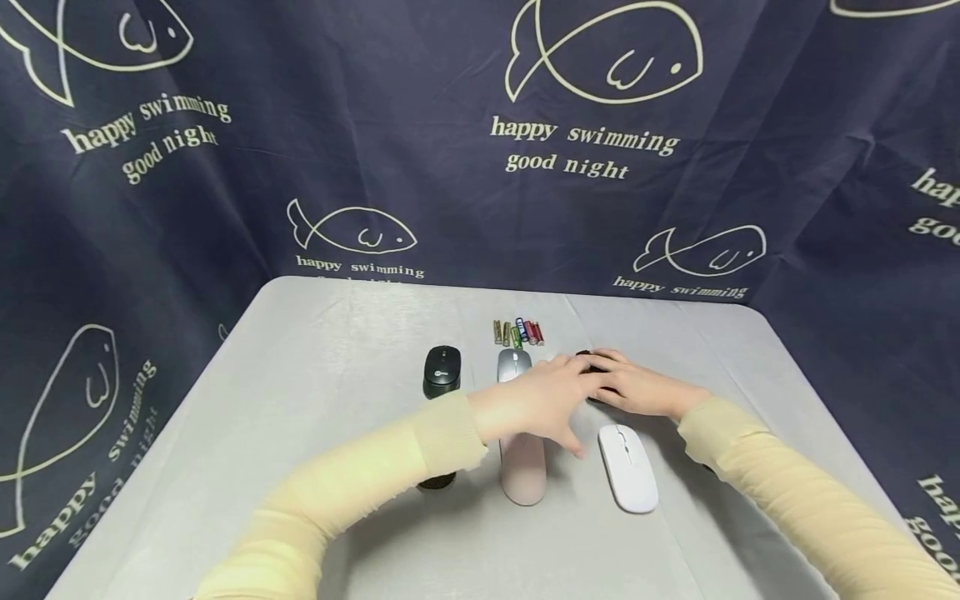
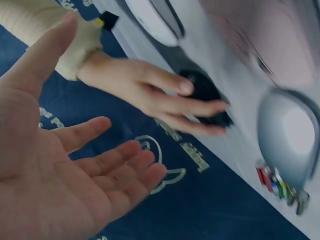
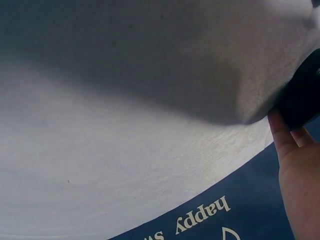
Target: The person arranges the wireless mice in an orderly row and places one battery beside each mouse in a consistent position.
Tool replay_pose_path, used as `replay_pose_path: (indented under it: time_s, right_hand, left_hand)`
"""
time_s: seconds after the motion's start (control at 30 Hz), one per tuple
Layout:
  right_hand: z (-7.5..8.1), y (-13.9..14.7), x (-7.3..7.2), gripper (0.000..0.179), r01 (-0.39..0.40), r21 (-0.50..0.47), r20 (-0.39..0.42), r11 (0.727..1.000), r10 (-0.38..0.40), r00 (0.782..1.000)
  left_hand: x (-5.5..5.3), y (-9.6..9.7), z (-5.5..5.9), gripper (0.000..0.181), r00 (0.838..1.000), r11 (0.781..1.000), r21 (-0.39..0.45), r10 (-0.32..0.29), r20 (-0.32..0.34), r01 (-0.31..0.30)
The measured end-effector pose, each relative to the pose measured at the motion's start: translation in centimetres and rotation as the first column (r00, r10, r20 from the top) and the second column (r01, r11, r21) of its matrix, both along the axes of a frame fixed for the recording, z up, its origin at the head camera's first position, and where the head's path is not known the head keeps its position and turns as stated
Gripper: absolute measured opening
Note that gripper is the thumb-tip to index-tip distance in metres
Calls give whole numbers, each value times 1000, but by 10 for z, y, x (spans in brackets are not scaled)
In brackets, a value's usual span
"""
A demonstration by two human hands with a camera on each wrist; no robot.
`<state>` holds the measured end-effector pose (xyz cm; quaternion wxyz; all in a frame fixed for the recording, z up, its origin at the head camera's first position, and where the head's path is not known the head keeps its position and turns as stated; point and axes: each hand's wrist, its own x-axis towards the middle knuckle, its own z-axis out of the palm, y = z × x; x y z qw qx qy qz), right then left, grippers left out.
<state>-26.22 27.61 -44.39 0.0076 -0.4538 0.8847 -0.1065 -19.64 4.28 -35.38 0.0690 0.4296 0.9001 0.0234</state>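
Toward the back right of the table, my right hand (image 1: 637, 388) grips a black mouse (image 2: 200, 87), its fingers laid over it. The right wrist view shows fingers (image 3: 281, 132) against the dark side of that mouse. Beside it my left hand (image 1: 542, 402) hovers with fingers spread and holds nothing; its bare palm (image 2: 60, 185) shows in the left wrist view. Below the left hand lie a grey mouse (image 1: 513, 363) and a pink mouse (image 1: 522, 479), both partly covered. A white mouse (image 1: 628, 468) sits in front of the right hand.
Another black mouse (image 1: 442, 367) stands left of the grey one. A dark object (image 1: 438, 481) is mostly hidden under the left sleeve. Several small batteries (image 1: 517, 332) lie at the back of the grey table (image 1: 360, 358). A dark blue printed curtain (image 1: 465, 167) surrounds it.
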Motion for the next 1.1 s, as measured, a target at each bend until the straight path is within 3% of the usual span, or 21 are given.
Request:
replay_pose_path:
  time_s: [0.13,0.43,0.8,1.1]
  right_hand:
    - [1,-3,0,35,-11,-5,-18,1000,11,1000]
    - [-4,-4,-4,32,-32,-20,-8,999,32,999]
    - [-6,-3,-4,32,-59,-29,-53,998,57,997]
    - [-3,-4,-1,31,-35,-41,-19,999,34,999]
  left_hand:
    - [-12,-14,4,98,1000,999,31,-6,-13,6]
    - [-43,-42,10,96,998,997,63,55,-3,-55]
    - [-79,-67,1,87,993,982,152,115,18,-117]
    - [-104,-78,-9,87,988,972,181,151,6,-150]
